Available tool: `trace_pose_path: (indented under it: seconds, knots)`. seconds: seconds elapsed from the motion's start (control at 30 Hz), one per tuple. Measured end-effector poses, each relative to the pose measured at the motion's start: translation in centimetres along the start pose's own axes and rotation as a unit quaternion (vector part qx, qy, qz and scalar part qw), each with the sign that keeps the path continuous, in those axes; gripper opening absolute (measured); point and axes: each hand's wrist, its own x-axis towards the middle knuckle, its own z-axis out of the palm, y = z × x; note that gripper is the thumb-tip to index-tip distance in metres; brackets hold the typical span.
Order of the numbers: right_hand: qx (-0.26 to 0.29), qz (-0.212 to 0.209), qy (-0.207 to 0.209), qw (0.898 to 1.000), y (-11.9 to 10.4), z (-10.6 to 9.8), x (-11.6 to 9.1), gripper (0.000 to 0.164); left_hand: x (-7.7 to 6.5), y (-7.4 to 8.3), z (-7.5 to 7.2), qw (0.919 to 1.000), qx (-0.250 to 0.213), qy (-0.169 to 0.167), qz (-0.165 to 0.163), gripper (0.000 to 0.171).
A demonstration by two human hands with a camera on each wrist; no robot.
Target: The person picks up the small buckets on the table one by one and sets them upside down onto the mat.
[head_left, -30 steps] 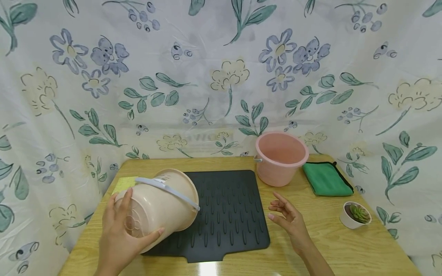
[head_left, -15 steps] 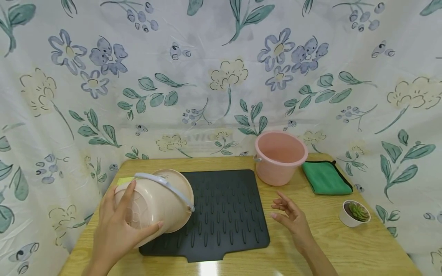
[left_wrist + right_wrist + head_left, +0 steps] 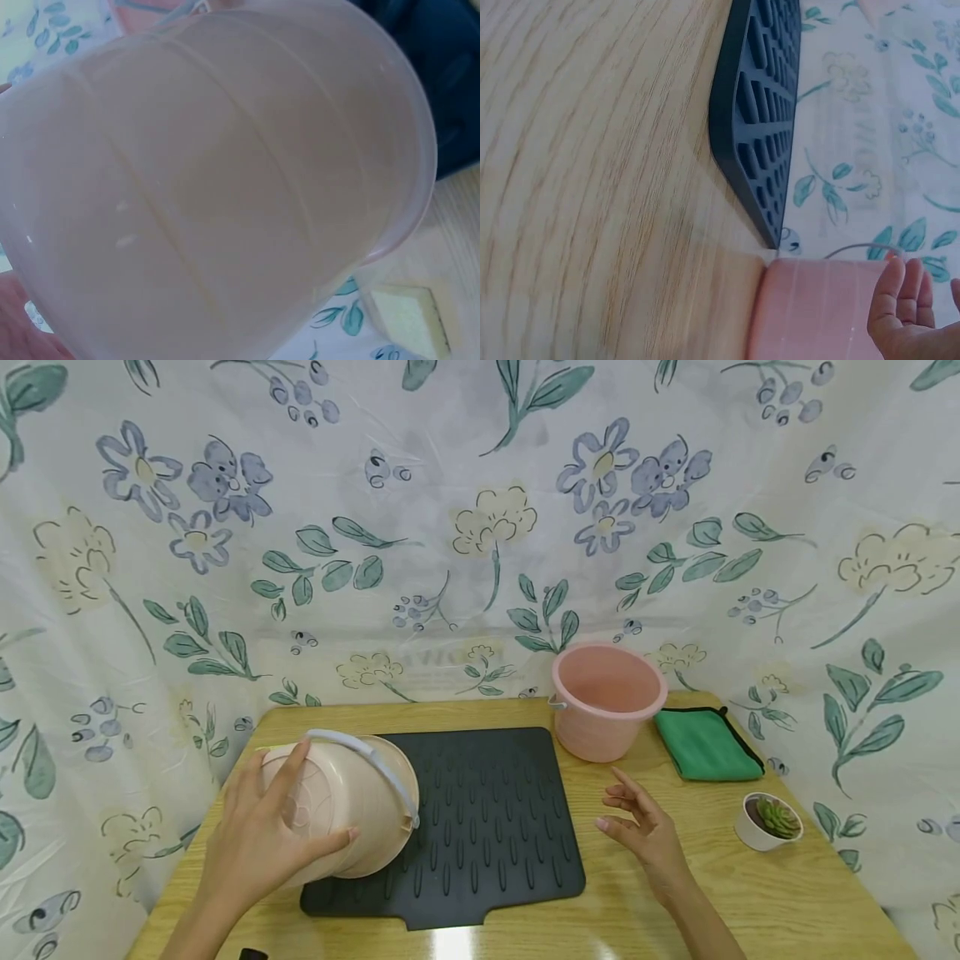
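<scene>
A beige bucket (image 3: pixel 360 827) lies tipped over the left part of the black mat (image 3: pixel 487 827), its base facing me and its mouth turned away to the right. My left hand (image 3: pixel 258 835) grips it round the base, thumb along the near side and fingers over the top. Its pale handle (image 3: pixel 378 764) arches across the rim. In the left wrist view, the bucket wall (image 3: pixel 225 172) fills most of the picture. Right of the mat, my right hand (image 3: pixel 648 843) holds nothing, its fingers loosely bent.
Behind the mat's right corner stands a pink bucket (image 3: pixel 596 735), with a folded green cloth (image 3: pixel 708 747) beside it. A small potted succulent (image 3: pixel 765 822) is at the right. A yellow sponge-like block (image 3: pixel 409 319) shows in the left wrist view. Floral curtain (image 3: pixel 420 568) hangs behind the table.
My left hand has turned the beige bucket so its base faces me more and its mouth has shifted left. My right hand has drifted slightly right.
</scene>
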Motion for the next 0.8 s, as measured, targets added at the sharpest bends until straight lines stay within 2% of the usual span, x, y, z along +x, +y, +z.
trace_pose_path:
  seconds: [0.13,0.37,0.63,0.8]
  knots:
    - [0.001,-0.004,0.001,1.000,0.0,-0.1,0.0,0.067,0.5,-0.1,0.0,0.9997,0.008,-0.023,-0.006,0.123]
    - [-0.007,0.003,0.006,1.000,0.1,-0.2,-0.2,0.067,2.0,0.1,0.3,0.9963,0.013,-0.082,-0.022,0.124]
    - [-0.015,0.010,0.009,1.000,0.3,-0.1,-0.4,0.065,4.4,0.4,1.3,0.9936,0.017,-0.111,-0.011,0.123]
    - [-0.012,0.008,0.009,1.000,0.4,-0.1,-0.4,0.065,5.2,0.6,1.7,0.9917,0.020,-0.126,-0.007,0.123]
